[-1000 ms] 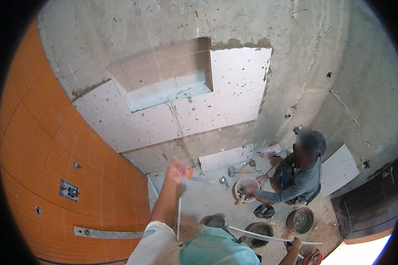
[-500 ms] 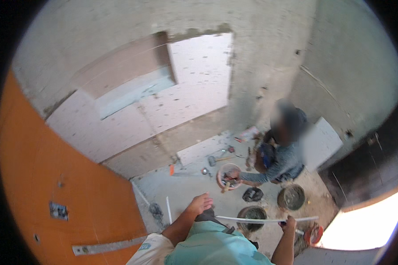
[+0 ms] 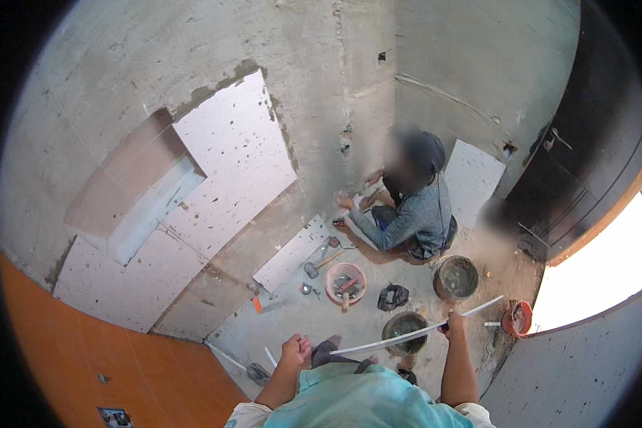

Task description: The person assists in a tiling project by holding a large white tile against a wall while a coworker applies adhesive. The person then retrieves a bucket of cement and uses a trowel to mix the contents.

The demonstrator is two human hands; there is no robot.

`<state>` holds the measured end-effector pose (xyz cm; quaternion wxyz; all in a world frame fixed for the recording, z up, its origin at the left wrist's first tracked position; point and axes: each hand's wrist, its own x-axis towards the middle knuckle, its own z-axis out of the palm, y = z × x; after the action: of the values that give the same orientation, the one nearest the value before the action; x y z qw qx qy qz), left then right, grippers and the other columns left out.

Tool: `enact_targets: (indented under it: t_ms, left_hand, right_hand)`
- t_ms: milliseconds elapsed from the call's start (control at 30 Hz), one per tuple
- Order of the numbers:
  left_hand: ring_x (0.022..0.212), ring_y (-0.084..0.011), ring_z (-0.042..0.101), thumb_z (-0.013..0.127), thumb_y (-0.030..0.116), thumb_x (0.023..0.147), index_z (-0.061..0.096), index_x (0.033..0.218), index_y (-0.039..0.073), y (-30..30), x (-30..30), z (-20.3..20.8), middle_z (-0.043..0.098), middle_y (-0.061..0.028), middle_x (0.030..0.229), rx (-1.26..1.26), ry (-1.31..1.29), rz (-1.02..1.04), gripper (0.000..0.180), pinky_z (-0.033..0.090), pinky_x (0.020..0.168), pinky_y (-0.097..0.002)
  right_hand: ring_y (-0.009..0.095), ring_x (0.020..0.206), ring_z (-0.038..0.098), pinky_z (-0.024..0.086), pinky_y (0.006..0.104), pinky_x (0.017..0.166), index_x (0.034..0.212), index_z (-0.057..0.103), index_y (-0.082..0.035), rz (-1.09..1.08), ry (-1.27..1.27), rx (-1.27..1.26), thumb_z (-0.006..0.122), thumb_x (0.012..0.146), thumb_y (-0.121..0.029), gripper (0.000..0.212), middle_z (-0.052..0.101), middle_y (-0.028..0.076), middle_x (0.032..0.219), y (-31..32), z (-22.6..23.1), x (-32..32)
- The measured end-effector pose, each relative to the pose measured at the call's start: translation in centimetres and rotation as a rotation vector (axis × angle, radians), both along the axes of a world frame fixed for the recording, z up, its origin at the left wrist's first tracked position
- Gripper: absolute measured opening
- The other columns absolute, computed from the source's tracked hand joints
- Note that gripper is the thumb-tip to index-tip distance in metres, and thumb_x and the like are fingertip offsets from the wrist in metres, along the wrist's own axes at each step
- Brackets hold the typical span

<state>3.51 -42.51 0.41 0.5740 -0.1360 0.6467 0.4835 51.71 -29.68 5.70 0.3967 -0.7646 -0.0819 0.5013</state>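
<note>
My right hand (image 3: 455, 324) is closed around a long, thin white strip (image 3: 378, 344), held near its right part at waist height. A small dark patch shows beside the grip; I cannot tell what it is. The strip slants across in front of me, its left end near my dark trouser leg. On the left, my left hand (image 3: 296, 348) is held apart from the strip, its fingers curled and nothing visible in them. Below the strip, on the floor, stands a dark bucket (image 3: 394, 326) of grey mix.
A co-worker (image 3: 414, 207) crouches by the wall, hands at the floor. Around lie another mix bucket (image 3: 456, 277), a pink bucket (image 3: 347, 267) with tools, a mallet (image 3: 312, 269), a black bag (image 3: 393, 297) and a red bucket (image 3: 518, 319). Speckled white tiles (image 3: 228, 143) cover the lower wall.
My view has turned right. My left hand has gone from spread fingers to curled ones. The strip's right end is tilted farther away. The co-worker's hands have left the pink bucket toward the wall.
</note>
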Motion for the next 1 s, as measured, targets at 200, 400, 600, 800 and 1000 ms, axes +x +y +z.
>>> enact_targets:
  t_ms: [200,400,600,800,1000]
  left_hand:
    - [0.050,-0.0156,0.049,0.054,0.021,0.088,0.050,0.084,0.006,-4.8,-2.3,-3.0,0.050,-0.0049,0.065,0.009,0.216,-0.011,0.016,0.036,0.038,-0.0278]
    - [0.046,-0.0172,0.049,0.056,0.008,0.081,0.049,0.076,0.004,-7.7,-1.9,-3.7,0.049,-0.0061,0.059,-0.126,0.502,-0.099,0.010,0.036,0.037,-0.0294]
    - [0.048,-0.0164,0.052,0.056,0.004,0.079,0.051,0.077,0.002,-8.8,-2.1,-4.4,0.052,-0.0064,0.062,-0.137,0.613,-0.146,0.006,0.038,0.038,-0.0279]
    - [0.048,-0.0144,0.051,0.056,0.004,0.079,0.051,0.077,0.003,-6.9,-1.3,-4.6,0.052,-0.0054,0.062,-0.021,0.610,-0.198,0.006,0.037,0.037,-0.0254]
    - [0.052,-0.0158,0.051,0.058,0.004,0.077,0.049,0.080,0.003,-6.3,-0.9,-5.4,0.051,-0.0054,0.066,-0.002,0.610,-0.201,0.009,0.040,0.044,-0.0289]
  right_hand:
    - [0.023,0.052,0.053,0.049,0.0395,0.040,0.093,0.047,-0.001,-0.055,-0.011,-0.026,0.057,0.085,-0.016,0.019,0.047,0.010,0.073,-0.1,1.7,-0.8]
    - [0.025,0.051,0.055,0.048,0.0389,0.037,0.096,0.046,0.006,-0.119,-0.037,0.031,0.055,0.081,-0.011,0.025,0.053,0.016,0.078,-0.4,1.4,-0.5]
    - [0.023,0.053,0.054,0.050,0.0379,0.038,0.097,0.048,0.004,-0.124,-0.033,-0.030,0.057,0.083,-0.014,0.025,0.050,0.012,0.076,-0.4,3.0,-1.3]
    - [0.025,0.054,0.055,0.050,0.0386,0.038,0.098,0.047,0.007,-0.114,-0.038,-0.021,0.056,0.082,-0.012,0.026,0.052,0.015,0.078,-0.5,2.5,-0.6]
    - [0.024,0.054,0.054,0.048,0.0388,0.037,0.099,0.048,0.005,-0.133,-0.019,-0.025,0.055,0.083,-0.012,0.024,0.050,0.013,0.075,-0.2,0.7,0.2]
